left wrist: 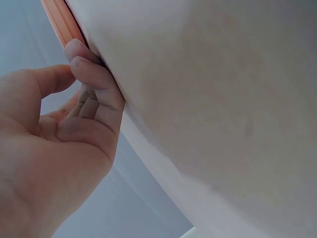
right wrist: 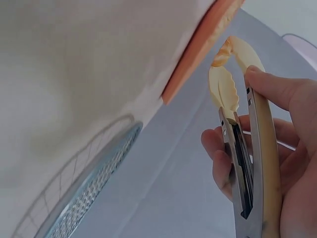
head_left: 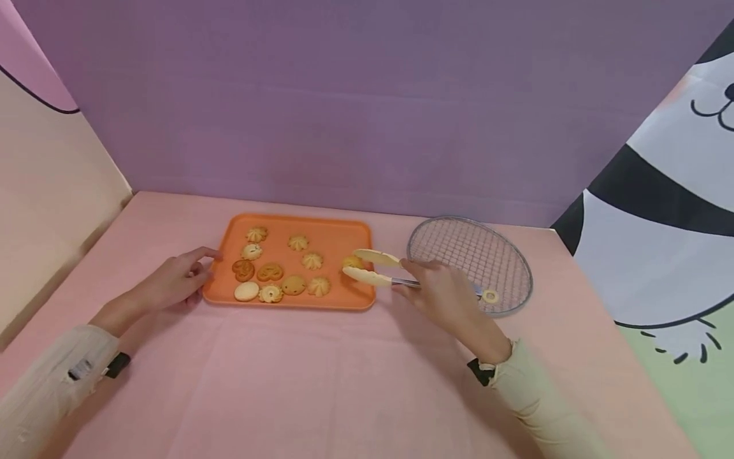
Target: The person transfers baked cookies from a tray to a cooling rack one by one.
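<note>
My left hand [head_left: 174,277] holds the left edge of an orange tray [head_left: 338,233], its fingertips and thumb at the rim. In the left wrist view the fingers curl at the tray edge [left wrist: 60,22]. My right hand [head_left: 447,296] grips metal tongs [head_left: 367,276] with cream-coloured tips. Between those tips is a golden piped cookie [right wrist: 224,53], over the tray's right end in the head view. Several other cookies lie on the tray: swirled ones [head_left: 312,260], brown pretzel-shaped ones [head_left: 270,272], a pale round one [head_left: 246,291] and a dotted round one [head_left: 294,285].
A round wire rack [head_left: 459,239] lies to the right of the tray, partly behind my right hand and the tongs' ring end. Pink cloth [head_left: 275,376] covers the table. A purple backdrop [head_left: 355,127] stands behind, with a panda print [head_left: 671,223] at the right.
</note>
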The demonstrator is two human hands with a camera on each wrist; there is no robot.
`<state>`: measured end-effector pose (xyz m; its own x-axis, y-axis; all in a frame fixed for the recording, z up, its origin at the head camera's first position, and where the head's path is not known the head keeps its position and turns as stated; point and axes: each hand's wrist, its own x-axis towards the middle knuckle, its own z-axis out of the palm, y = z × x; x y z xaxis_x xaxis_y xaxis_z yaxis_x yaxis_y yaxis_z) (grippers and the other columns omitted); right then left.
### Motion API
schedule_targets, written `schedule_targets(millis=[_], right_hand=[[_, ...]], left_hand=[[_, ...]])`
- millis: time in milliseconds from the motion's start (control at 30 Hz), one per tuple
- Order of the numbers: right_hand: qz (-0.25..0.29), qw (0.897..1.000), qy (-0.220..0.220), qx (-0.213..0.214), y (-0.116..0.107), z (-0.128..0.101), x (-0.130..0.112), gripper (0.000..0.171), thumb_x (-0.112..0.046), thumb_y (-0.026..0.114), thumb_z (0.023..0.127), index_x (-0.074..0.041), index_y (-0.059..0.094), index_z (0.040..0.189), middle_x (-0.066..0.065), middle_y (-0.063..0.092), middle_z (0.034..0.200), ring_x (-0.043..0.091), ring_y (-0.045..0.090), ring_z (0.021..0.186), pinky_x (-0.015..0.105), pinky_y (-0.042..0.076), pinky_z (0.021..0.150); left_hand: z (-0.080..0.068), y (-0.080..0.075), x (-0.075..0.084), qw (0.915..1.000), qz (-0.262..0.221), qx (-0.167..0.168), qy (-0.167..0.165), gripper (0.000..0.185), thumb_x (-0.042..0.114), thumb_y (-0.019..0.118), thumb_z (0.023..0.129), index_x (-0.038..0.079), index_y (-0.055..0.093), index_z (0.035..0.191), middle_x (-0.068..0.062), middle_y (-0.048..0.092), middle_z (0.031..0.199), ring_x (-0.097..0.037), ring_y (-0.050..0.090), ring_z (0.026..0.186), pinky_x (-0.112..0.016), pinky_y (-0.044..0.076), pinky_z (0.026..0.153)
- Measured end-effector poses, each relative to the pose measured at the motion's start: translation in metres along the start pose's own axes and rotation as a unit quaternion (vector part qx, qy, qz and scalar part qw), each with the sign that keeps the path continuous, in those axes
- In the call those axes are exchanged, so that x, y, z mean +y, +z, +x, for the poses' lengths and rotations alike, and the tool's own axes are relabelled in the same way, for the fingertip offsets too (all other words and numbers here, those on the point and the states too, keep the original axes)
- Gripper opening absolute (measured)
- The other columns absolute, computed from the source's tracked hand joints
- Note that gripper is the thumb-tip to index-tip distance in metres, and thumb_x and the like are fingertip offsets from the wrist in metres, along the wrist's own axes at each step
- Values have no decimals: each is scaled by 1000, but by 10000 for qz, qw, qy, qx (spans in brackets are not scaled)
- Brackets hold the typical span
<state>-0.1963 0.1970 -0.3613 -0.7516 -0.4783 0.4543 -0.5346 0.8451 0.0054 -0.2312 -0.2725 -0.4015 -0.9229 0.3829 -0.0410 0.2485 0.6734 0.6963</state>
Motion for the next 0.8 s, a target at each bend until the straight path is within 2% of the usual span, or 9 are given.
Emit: schedule_targets(millis=[100,233,467,567,700,800], right_hand=[[10,9999,109,0,-4,0,6,43,-35,84,80,-8,74,111,6,74,88,21,64,64,35,49,49],[-34,9998,179,41,-7,-2,14,45,-35,84,79,-8,74,113,9,75,101,26,70,75,38,54,54],[-143,9996,235,3,-13,-3,28,48,-38,82,81,-7,73,117,12,74,106,30,72,81,42,55,58],[-148,9992,365,34,-17,-3,36,49,-38,81,82,-6,72,119,14,73,109,32,72,85,45,56,64],[-157,9980,613,71,-21,-4,48,49,-37,79,84,-5,72,119,17,74,102,32,70,74,45,54,58],[-303,9966,750,137,-24,-4,58,49,-39,79,84,-4,72,117,18,74,92,28,65,58,41,46,46]], left_hand=[[-1,0,1,10000,-7,-21,-41,41,5,54,100,0,44,139,-7,57,74,-18,57,53,-29,47,47],[-1,0,3,10000,-2,-33,-53,41,5,54,100,0,44,140,-7,56,74,-18,56,54,-28,46,47],[0,-1,2,10000,0,-64,-31,42,5,54,100,1,43,141,-7,56,75,-18,56,54,-28,46,48],[0,-1,1,9999,-56,-91,-48,42,6,55,100,1,43,141,-8,56,75,-18,55,54,-28,46,48],[-2,-1,1,9997,-181,-132,-54,43,6,55,101,1,43,141,-9,55,75,-18,55,54,-28,46,47],[-2,-1,1,9997,-207,-136,-36,43,6,55,100,1,43,141,-9,55,76,-18,55,54,-28,46,46]])
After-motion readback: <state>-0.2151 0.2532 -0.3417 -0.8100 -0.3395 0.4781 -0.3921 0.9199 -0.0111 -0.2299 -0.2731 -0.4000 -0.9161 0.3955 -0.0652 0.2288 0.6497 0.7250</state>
